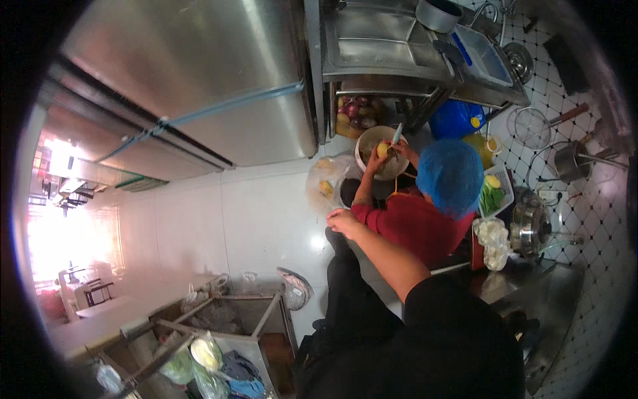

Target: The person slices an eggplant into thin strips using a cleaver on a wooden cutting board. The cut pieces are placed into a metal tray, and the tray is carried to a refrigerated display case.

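My right hand point(343, 222) hangs over my leg with its fingers bent; nothing shows in it, and how far it is closed is unclear. My left hand is out of view. Just beyond, a seated person in a red top and a blue hair cover point(450, 178) holds a peeled yellow potato or similar vegetable point(383, 149) in one hand and a light-handled peeler or knife point(398, 133) in the other. Both are over a white bucket point(360, 157) with peelings in it. Beside the bucket, a clear plastic bag point(326, 172) with yellowish pieces lies on the floor.
Steel refrigerator doors point(224, 65) stand upper left. A steel sink point(374, 50) is above red onions point(352, 108) and a blue jug point(451, 119). At right are a white basket of greens point(506, 192) and a lidded pot point(528, 224). A metal-framed shelf point(269, 316) with bagged vegetables is lower left.
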Demonstrator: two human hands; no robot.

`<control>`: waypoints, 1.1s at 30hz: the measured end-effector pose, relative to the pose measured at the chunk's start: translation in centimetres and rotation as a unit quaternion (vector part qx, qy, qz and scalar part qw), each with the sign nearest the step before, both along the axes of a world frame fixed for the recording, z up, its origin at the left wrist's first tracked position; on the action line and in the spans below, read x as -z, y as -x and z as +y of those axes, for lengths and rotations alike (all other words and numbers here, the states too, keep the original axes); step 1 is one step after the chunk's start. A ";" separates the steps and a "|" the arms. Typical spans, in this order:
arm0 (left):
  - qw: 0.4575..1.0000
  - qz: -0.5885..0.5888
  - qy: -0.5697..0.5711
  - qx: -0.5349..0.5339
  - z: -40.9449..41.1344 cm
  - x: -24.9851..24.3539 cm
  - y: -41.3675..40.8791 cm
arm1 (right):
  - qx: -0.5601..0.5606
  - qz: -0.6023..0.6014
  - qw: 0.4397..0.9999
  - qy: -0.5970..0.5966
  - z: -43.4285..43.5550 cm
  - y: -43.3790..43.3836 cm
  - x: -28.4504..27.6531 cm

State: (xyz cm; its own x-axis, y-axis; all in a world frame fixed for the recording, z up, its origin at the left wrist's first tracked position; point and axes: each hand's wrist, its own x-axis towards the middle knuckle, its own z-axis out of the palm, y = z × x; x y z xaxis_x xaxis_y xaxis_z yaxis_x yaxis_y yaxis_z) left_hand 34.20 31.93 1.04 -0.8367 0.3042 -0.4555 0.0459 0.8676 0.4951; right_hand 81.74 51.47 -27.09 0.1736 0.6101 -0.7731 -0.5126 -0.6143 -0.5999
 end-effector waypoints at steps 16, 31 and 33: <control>0.998 0.032 0.032 -0.041 10.3 0.7 -7.9 | -0.225 -0.475 0.847 0.080 16.8 -26.1 6.1; 0.993 0.007 -0.016 -0.117 5.2 -1.1 -3.9 | -0.374 -0.579 0.723 -0.050 9.4 -18.7 6.3; 0.986 0.009 -0.048 -0.159 1.3 -1.9 -2.1 | -0.433 -0.513 0.738 -0.065 7.3 -12.6 3.9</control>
